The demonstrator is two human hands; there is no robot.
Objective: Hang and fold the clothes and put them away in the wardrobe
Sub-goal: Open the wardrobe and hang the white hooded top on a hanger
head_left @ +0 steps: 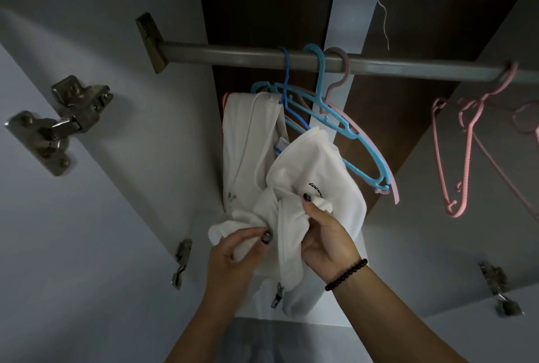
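A white zip-up garment (309, 170) hangs from a blue hanger (287, 100) on the metal wardrobe rail (233, 55). It carries small black lettering and a metal zip pull low down. My left hand (233, 254) pinches a bunched fold of its white fabric at the lower left. My right hand (326, 237), with a black bead bracelet on the wrist, grips the fabric near the lettering. Light blue (350, 135) and pale pink (390, 184) empty hangers hang tilted just right of the garment.
Two more pink hangers (463, 152) hang further right on the rail. The open wardrobe door (87, 216) with metal hinges (55, 126) stands at the left. Dark wooden back panels (262, 21) and a white divider (353, 21) lie behind the rail.
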